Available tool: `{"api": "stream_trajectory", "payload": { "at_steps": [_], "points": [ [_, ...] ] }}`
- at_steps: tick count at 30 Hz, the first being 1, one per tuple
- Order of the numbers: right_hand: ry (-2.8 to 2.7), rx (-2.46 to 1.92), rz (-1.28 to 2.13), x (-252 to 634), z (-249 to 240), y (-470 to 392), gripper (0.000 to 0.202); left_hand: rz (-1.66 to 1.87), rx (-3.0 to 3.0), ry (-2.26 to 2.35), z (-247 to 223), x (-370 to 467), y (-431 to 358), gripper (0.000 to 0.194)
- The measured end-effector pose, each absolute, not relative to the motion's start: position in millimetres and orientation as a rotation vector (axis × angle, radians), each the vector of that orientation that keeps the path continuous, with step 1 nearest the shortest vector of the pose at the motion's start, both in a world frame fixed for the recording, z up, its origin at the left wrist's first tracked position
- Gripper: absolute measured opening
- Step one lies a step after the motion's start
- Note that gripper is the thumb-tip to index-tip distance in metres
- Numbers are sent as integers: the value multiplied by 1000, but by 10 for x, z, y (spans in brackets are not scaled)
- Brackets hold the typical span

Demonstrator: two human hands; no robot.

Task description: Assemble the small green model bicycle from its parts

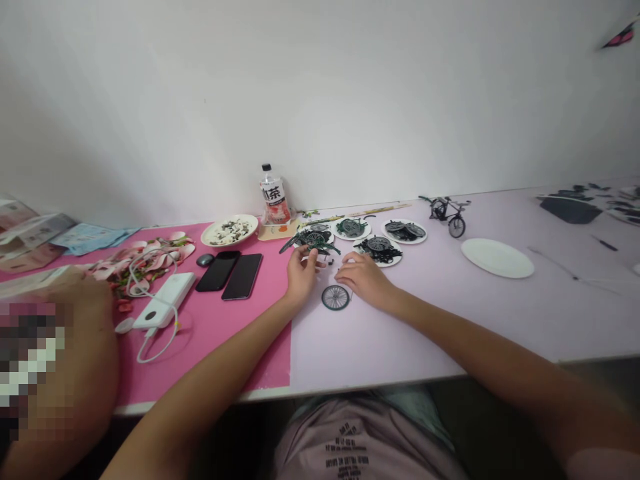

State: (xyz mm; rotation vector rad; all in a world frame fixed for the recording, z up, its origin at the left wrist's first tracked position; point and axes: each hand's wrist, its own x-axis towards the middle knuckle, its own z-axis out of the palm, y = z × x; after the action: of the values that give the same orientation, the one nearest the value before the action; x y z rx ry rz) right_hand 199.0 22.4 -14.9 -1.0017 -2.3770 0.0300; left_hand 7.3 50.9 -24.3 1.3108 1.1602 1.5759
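Observation:
My left hand (301, 273) is closed, with its fingertips on a dark green model bicycle frame (325, 249), partly hidden by the fingers and overlapping the plate of parts behind. Facing it, my right hand (369, 279) has its fingers bent and drawn together; what they pinch, if anything, is too small to make out. A tiny black piece (331, 262) shows between the two hands. Just below them, a spoked toy wheel (335, 298) with a dark rim lies flat on the table.
Beyond my hands are white plates of black and green parts (404, 231). An assembled model bicycle (449, 217) stands right of them, near a bare white plate (497, 258). Leftward lie two phones (242, 277), a power bank (165, 300) and a bottle (275, 197). Another person's arm (95, 333) rests far left.

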Motion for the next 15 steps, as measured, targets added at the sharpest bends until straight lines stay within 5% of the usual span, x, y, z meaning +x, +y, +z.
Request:
{"api": "stream_trajectory", "payload": {
  "at_steps": [15],
  "points": [
    [-2223, -942, 302, 1982, -243, 247, 20, 1566, 1336, 1128, -252, 92, 481, 42]
  ]
}}
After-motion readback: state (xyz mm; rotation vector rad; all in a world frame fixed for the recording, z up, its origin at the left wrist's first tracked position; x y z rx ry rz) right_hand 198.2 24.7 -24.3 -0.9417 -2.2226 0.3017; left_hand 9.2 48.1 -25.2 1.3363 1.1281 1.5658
